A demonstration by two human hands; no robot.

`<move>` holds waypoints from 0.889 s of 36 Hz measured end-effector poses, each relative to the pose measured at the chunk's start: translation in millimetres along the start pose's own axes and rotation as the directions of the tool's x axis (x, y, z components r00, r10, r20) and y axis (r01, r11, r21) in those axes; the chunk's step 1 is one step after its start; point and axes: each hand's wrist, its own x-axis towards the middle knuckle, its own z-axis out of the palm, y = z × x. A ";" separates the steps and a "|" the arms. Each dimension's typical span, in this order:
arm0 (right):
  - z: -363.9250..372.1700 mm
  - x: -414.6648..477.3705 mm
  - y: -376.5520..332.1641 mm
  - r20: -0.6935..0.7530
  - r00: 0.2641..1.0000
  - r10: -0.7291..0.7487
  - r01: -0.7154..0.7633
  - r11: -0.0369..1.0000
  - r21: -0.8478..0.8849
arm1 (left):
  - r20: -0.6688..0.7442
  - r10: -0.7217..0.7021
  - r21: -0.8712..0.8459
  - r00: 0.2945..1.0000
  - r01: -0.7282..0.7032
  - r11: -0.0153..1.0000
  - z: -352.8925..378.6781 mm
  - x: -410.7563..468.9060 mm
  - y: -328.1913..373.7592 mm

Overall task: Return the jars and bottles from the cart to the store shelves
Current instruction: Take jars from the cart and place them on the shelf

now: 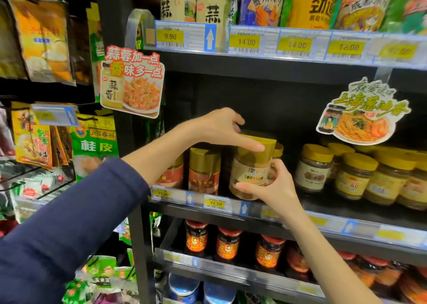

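Note:
A gold-lidded jar (250, 167) with a pale label stands at the front edge of the middle shelf (231, 207), slightly tilted. My left hand (221, 128) rests on top of its gold lid, fingers spread over it. My right hand (275, 185) grips the jar's lower right side, thumb across the label. To its left stand two similar gold-lidded jars with red labels (204, 169). The cart is out of view.
Yellow-lidded jars (355, 176) fill the shelf to the right. Red-lidded chili jars (227, 243) stand on the shelf below, tall jars on the shelf above. Paper promo signs (131, 81) hang from the shelf edges. Spice bags (96, 144) hang at left.

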 end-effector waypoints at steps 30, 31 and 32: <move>-11.1 -27.7 -9.1 0.146 0.989 -0.019 0.078 0.907 -0.413 | 0.073 -0.009 0.156 0.997 -0.003 0.988 -9.6 21.4 -4.2; -9.5 -33.2 -6.1 0.157 0.987 -0.016 0.087 0.885 -0.457 | 0.076 -0.014 0.164 0.997 0.002 0.986 -7.9 21.8 -8.3; -7.7 -38.5 -2.9 0.173 0.985 -0.013 0.098 0.865 -0.493 | 0.082 -0.018 0.170 0.996 0.004 0.985 -5.9 22.1 -12.1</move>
